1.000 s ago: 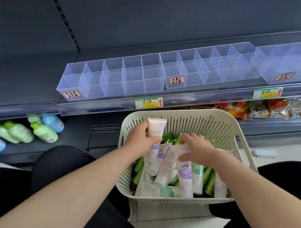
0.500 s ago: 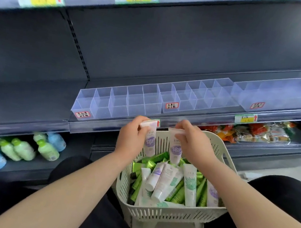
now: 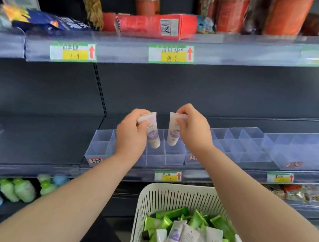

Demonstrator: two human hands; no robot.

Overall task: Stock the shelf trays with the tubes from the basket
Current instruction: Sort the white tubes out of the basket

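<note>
My left hand (image 3: pixel 130 135) pinches the crimped end of a white tube with a purple label (image 3: pixel 152 133), cap hanging down over a compartment of the clear divided shelf tray (image 3: pixel 99 143). My right hand (image 3: pixel 193 128) pinches a second white and purple tube (image 3: pixel 173 134) the same way, over the neighbouring compartment. Both tubes hang just above the tray, side by side. Below, the white slatted basket (image 3: pixel 165 196) holds several white and green tubes (image 3: pixel 186 238).
A second clear tray (image 3: pixel 299 150) stands on the same shelf to the right. The shelf above carries red boxes and snack bags. On the lower shelf at left lie green and blue bottles (image 3: pixel 15 189). Packaged snacks (image 3: pixel 298 193) sit at lower right.
Both hands lifted a purple-labelled tube each out of the basket and raised them to the clear tray on the shelf. The view tilted upward.
</note>
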